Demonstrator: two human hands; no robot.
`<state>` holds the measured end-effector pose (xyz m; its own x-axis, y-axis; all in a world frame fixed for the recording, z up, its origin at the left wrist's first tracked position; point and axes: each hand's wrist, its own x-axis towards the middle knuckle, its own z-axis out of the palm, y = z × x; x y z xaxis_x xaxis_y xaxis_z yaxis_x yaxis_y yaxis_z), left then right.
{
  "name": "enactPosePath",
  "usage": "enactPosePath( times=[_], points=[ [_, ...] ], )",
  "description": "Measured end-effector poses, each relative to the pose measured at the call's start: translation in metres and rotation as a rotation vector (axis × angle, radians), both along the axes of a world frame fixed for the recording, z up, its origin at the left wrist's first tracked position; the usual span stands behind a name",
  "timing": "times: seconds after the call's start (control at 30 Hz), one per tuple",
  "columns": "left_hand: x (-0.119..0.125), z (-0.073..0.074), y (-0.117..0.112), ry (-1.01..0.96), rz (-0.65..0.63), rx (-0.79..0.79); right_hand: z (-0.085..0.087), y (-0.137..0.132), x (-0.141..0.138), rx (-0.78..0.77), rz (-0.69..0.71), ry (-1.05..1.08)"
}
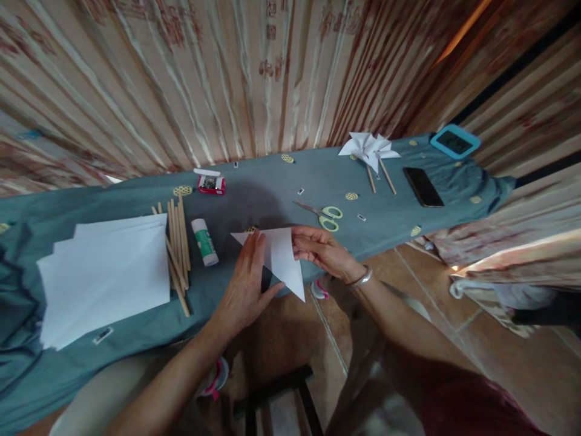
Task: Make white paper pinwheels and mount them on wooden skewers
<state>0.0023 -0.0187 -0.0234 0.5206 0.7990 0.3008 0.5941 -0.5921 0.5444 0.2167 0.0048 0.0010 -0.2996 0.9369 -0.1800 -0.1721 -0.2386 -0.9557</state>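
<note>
A folded piece of white paper with pointed corners is between my two hands at the table's front edge. My left hand lies over its left part, fingers nearly straight and together, with the thumb stretched toward the lower edge. On the right side, the bent fingers of my right hand grip the paper's upright edge; some fingertips are hidden behind it. Just beyond the right hand, scissors with light green handles rest on the cloth. A white and green glue stick lies left of the paper.
White sheets are stacked at the left beside several wooden sticks. A small open red box stands behind. At the right are paper pinwheels on sticks, a black phone and a blue-framed digital clock. Curtains hang behind.
</note>
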Motion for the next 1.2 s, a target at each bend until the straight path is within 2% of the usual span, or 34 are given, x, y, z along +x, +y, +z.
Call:
enactPosePath(
  times=[0.1, 0.2, 0.3, 0.4, 0.47, 0.57, 0.77, 0.9, 1.0, 1.07, 1.2],
  points=[
    [0.004, 0.001, 0.008, -0.080, 0.058, -0.023, 0.008, -0.007, -0.006, 0.193, 0.128, -0.159],
    [0.006, 0.010, 0.019, -0.141, 0.128, 0.013, 0.018, -0.017, -0.016, 0.447, 0.207, -0.373],
    [0.001, 0.026, 0.023, -0.057, 0.110, 0.222, 0.022, -0.026, -0.025, 0.675, 0.224, -0.602],
    [-0.008, 0.039, 0.017, 0.137, 0.045, 0.379, 0.020, -0.030, -0.030, 0.794, 0.254, -0.778],
    [-0.013, 0.040, 0.013, 0.199, -0.021, 0.390, 0.016, -0.029, -0.027, 0.822, 0.259, -0.849],
    [-0.021, 0.035, 0.010, 0.218, -0.085, 0.368, 0.013, -0.025, -0.015, 0.837, 0.255, -0.918],
    [-0.035, 0.023, 0.011, 0.223, -0.077, 0.349, 0.012, -0.019, 0.013, 0.828, 0.241, -1.061],
    [-0.039, 0.018, 0.009, 0.215, -0.074, 0.359, 0.008, -0.023, 0.012, 0.880, 0.229, -1.100],
    [-0.040, 0.018, 0.007, 0.163, -0.092, 0.360, 0.006, -0.024, 0.010, 0.924, 0.182, -1.040],
    [-0.040, 0.020, 0.005, 0.098, -0.099, 0.325, 0.007, -0.025, 0.011, 0.886, 0.174, -0.939],
    [-0.039, 0.023, -0.003, -0.040, -0.095, 0.167, 0.010, -0.025, 0.014, 0.639, 0.118, -0.778]
  ],
)
